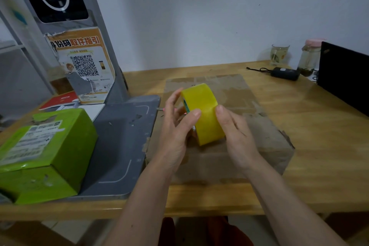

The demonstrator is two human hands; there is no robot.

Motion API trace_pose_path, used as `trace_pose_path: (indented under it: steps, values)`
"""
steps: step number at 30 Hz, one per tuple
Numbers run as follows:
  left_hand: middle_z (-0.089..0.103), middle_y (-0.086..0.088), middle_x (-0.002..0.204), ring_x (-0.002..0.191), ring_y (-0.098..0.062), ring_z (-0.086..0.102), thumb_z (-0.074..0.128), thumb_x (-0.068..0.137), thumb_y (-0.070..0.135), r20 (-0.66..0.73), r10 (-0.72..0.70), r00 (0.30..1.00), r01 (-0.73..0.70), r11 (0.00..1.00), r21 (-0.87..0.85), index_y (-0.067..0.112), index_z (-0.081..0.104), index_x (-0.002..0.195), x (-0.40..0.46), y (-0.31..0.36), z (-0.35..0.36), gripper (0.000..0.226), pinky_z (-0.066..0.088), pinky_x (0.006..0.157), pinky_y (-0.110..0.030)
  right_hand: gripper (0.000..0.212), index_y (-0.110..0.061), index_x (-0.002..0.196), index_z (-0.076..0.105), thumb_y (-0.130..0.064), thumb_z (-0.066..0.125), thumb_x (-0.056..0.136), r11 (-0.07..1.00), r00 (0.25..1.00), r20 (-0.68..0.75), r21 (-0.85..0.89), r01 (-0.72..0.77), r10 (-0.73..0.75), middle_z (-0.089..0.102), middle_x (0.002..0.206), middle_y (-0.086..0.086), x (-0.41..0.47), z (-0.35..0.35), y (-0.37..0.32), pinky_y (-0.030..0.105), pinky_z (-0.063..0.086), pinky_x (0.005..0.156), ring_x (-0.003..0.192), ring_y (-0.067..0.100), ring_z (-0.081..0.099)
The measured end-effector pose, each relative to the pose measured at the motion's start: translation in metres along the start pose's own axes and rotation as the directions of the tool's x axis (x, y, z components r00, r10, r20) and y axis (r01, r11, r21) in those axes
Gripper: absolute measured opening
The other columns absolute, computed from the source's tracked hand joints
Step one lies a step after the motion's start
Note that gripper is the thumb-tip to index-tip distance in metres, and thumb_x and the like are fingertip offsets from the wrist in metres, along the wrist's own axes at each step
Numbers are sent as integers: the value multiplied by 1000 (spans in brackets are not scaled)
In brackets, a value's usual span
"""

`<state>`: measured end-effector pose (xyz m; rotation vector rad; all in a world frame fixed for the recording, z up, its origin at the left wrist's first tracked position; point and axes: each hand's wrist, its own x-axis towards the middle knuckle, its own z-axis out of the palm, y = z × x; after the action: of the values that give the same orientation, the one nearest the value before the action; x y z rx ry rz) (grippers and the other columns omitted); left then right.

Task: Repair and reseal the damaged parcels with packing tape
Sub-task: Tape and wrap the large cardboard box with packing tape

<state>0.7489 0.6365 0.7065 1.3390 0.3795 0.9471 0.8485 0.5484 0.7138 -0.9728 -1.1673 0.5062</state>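
Observation:
A yellow roll of packing tape (201, 106) is held upright above a worn brown cardboard parcel (249, 118) lying flat on the wooden table (319, 146). My left hand (175, 134) grips the roll from its left side, thumb pressed on the tape's outer face. My right hand (233, 132) holds the roll's right side, its thumb also on the outer face. The parcel's top is scuffed, with old tape strips and a torn right edge. A green parcel (46, 152) with a white shipping label sits at the left.
The green parcel rests on a grey scale platform (123, 142) with an upright post carrying a QR-code poster (83, 66). At the back right stand a glass (279, 54), a jar with a pink lid (309, 60), a black power adapter (285, 73) and a black laptop screen (345, 78).

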Motion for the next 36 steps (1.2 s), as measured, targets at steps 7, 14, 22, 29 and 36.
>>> trace_pose_path:
  steps: [7, 14, 22, 29, 36]
  values:
    - [65, 4, 118, 110, -18, 63, 71, 68, 49, 12, 22, 1000, -22, 1000, 12, 37, 47, 134, -1, 1, 3, 71, 53, 82, -31, 46, -18, 65, 74, -26, 45, 99, 986, 986, 13, -31, -163, 164, 71, 68, -6, 1, 1, -6, 11, 49, 63, 65, -1, 65]
    - [46, 11, 141, 115, 6, 53, 78, 62, 45, 147, 62, 987, -94, 970, 223, 56, 38, 135, -10, 3, 0, 84, 51, 79, -14, 65, -12, 92, 74, -71, 66, 68, 938, 912, -221, 111, -328, 345, 72, 99, 14, 5, 0, -4, 49, 54, 89, 92, 27, 70]
    - [51, 7, 138, 117, -2, 55, 85, 55, 37, 120, 65, 991, -87, 978, 191, 50, 44, 134, -9, 3, -1, 90, 52, 82, -18, 31, -20, 98, 75, -44, 60, 86, 951, 965, -88, 210, -226, 249, 72, 101, 14, 0, -6, 1, 53, 49, 95, 98, 32, 67]
    - [53, 2, 139, 126, -16, 53, 88, 56, 28, 41, 129, 991, -133, 983, 125, 40, 45, 137, -9, 2, 0, 92, 54, 87, -30, 33, -1, 116, 62, -23, 50, 95, 931, 975, -28, 305, -202, 220, 62, 116, 29, -2, -10, 3, 52, 43, 99, 110, 40, 58]
    - [52, 7, 140, 127, -13, 53, 87, 56, 21, 37, 129, 991, -131, 990, 43, 35, 41, 141, -7, 4, 1, 98, 54, 89, -32, 41, 4, 123, 55, -19, 44, 92, 879, 978, 59, 429, -207, 202, 60, 120, 29, -1, -10, 4, 44, 49, 94, 111, 37, 57]
